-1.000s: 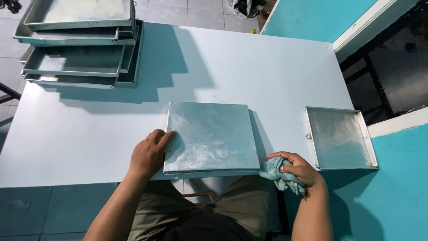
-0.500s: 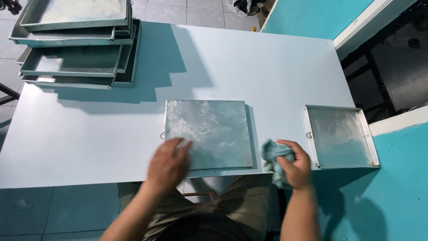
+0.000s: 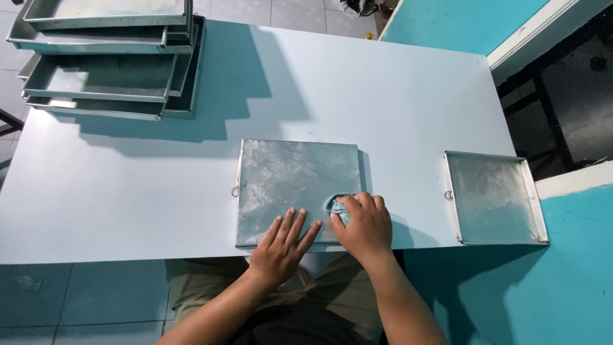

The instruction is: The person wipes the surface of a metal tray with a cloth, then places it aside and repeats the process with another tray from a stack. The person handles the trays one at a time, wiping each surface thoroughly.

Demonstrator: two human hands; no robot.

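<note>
A square metal tray [image 3: 287, 179] lies bottom up at the near edge of the white table [image 3: 159, 179], a small ring on its left side. My left hand [image 3: 281, 246] rests flat on its near edge, fingers spread. My right hand [image 3: 364, 227] presses a crumpled pale blue-green cloth [image 3: 335, 206] onto the tray's near right corner; most of the cloth is hidden under the hand.
A second metal tray [image 3: 495, 198] sits open side up at the table's right edge. A stack of several metal trays [image 3: 108, 61] fills the far left corner. A turquoise wall stands to the right, and tiled floor lies below.
My right hand has brought the cloth from beside the tray onto its near right corner. My left hand has shifted from the tray's left side to its near edge and flattened.
</note>
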